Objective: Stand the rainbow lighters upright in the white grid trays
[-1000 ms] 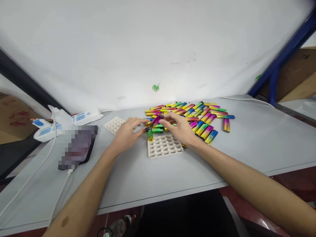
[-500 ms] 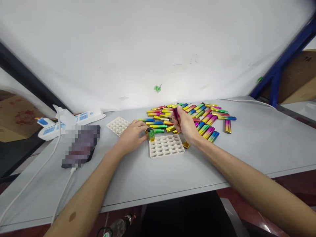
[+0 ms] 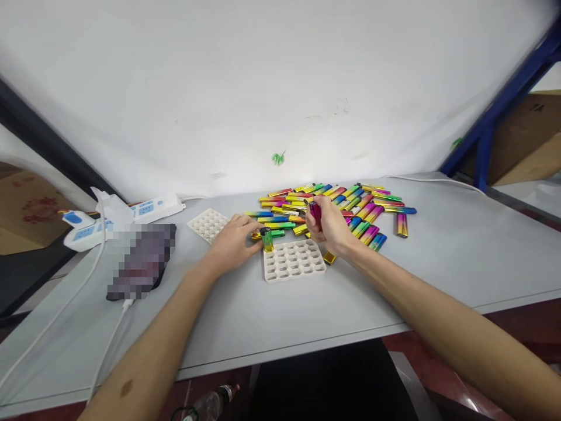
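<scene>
My right hand (image 3: 331, 225) is closed around a dark magenta lighter (image 3: 314, 211), held upright with its top end showing above the fingers. It hovers over the near side of a spread of shiny rainbow-coloured lighters (image 3: 370, 213). A green-yellow lighter (image 3: 268, 241) with a black top stands in the back left corner of a white tray with rows of slots (image 3: 294, 261). Beside that lighter is my left hand (image 3: 234, 242), thumb and fingers apart, fingertips at its left edge; whether they touch it I cannot tell.
A second white slotted tray (image 3: 207, 225) lies behind my left hand. At the left are a blurred phone (image 3: 142, 263) on a charging cable and a white power strip (image 3: 158, 206). A white wall (image 3: 280, 88) rises behind the grey table (image 3: 245, 327).
My right hand has lowered slightly, and the magenta lighter in it has turned so its top shows more. My left hand and the standing lighter stay put; the view shifts a little.
</scene>
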{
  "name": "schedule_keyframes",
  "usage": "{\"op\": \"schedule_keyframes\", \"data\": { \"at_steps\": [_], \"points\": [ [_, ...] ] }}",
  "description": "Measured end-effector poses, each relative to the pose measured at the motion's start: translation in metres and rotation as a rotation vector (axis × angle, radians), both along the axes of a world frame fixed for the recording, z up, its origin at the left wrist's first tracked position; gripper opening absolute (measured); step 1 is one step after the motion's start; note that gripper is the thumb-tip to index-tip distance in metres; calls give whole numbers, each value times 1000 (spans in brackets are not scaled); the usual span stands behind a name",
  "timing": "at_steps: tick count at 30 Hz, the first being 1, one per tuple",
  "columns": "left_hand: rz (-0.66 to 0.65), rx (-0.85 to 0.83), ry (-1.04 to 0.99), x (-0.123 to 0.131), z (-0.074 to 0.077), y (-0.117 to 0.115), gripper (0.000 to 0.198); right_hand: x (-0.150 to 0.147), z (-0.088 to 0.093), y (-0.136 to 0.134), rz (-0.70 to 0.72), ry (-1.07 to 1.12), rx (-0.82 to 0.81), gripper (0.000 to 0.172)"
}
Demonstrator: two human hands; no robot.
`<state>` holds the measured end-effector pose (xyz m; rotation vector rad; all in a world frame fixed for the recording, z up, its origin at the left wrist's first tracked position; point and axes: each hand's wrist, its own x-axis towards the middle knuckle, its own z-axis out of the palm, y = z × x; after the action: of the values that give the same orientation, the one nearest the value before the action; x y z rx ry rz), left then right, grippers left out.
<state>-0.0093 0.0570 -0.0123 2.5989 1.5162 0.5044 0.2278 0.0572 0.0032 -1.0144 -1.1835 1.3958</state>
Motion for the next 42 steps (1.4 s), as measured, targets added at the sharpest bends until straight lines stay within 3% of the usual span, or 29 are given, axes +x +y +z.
{"op": "schedule_keyframes", "data": {
  "at_steps": [12,22,28,33,38,42],
  "points": [
    [26,20,10,-2,-2,1,24,-1,-3,-1,-35,-47,-15,58],
    [24,41,11,-3,-3,1,23,-4,-6,-4,14,17,-21,52],
    [26,54,9,-4,-4,1,22,-4,-11,-5,21,-129,173,50],
    [35,55,14,-4,-5,2,22,-4,-4,-9,112,-301,404,33],
    [48,74,39,-4,-3,2,29,-5,-5,-11,231,-217,407,27],
    [52,89,0,-4,0,2,31,-6,-13,-9,200,-296,402,29]
  ]
}}
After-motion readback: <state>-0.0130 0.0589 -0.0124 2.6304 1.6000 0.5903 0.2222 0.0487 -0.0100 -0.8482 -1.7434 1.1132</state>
